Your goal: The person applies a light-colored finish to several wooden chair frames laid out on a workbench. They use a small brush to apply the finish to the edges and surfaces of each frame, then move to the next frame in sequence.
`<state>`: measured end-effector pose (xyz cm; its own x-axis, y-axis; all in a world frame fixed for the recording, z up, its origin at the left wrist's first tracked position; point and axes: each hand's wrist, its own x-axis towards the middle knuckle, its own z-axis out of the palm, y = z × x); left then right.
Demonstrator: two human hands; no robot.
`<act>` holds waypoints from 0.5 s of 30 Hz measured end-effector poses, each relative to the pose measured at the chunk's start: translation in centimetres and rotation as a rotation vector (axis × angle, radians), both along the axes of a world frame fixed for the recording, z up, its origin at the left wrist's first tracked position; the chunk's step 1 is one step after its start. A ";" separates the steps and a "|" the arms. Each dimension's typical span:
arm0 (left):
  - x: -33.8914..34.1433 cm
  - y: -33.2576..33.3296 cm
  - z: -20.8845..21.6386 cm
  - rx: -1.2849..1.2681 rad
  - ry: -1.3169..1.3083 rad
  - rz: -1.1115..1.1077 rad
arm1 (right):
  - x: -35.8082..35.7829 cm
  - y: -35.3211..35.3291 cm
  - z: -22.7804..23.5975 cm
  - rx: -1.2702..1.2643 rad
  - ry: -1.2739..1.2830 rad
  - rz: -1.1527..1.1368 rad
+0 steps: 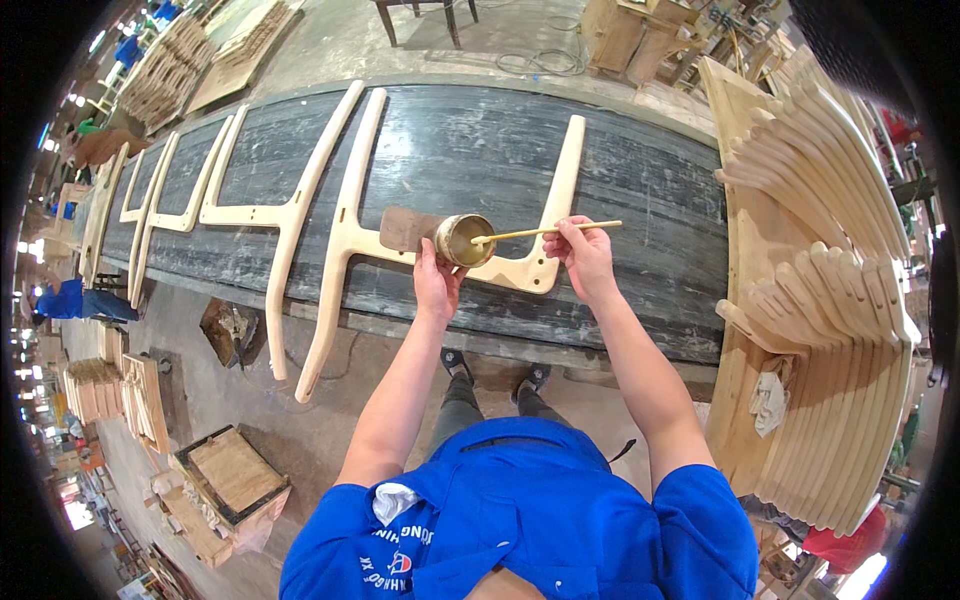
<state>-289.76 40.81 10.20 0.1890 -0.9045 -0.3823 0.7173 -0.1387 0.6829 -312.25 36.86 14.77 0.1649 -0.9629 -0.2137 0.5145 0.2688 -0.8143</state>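
My left hand [437, 285] is closed round a round, stained can [470, 240] with something yellowish inside, tilted so its mouth shows. My right hand [583, 262] pinches a thin yellow stick [560, 231], whose pale, coated tip dips into the can's mouth. Beneath both hands lies a pale wooden chair-frame piece [520, 275] with two upright legs and small dark holes near its right corner. A flat brown block [408, 229] sits against the can's left side, over the frame piece; whether it is joined to the can I cannot tell.
The frame lies on a long dark worktable [450, 130]. More frame pieces [290, 215] stretch along it to the left. At the right, curved wooden parts [830, 400] are stacked on a board, with a white rag [768, 402]. A dark bin [230, 330] and wooden box [230, 475] stand on the floor.
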 end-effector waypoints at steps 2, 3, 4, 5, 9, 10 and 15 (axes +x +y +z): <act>-1.6 0.0 -0.5 0.005 0.031 -0.018 | -1.7 0.5 0.0 -0.100 0.073 0.009; -2.5 0.0 -0.8 0.007 0.049 -0.028 | -2.3 0.9 -0.1 -0.122 0.108 -0.003; -3.3 0.0 -1.0 0.027 0.044 -0.043 | -2.9 1.1 -0.4 -0.121 0.123 -0.021; -4.1 0.0 -1.2 0.047 0.037 -0.059 | -3.5 1.4 -0.7 -0.120 0.136 -0.039; -7.3 0.1 -2.1 0.077 0.099 -0.125 | -4.9 2.6 -2.8 0.171 0.042 -0.188; -8.0 0.1 -2.4 0.084 0.120 -0.147 | -5.3 2.8 -3.4 0.285 0.025 -0.217; -7.2 0.8 -3.9 0.119 0.136 -0.115 | -6.6 2.4 -2.8 0.186 0.081 -0.243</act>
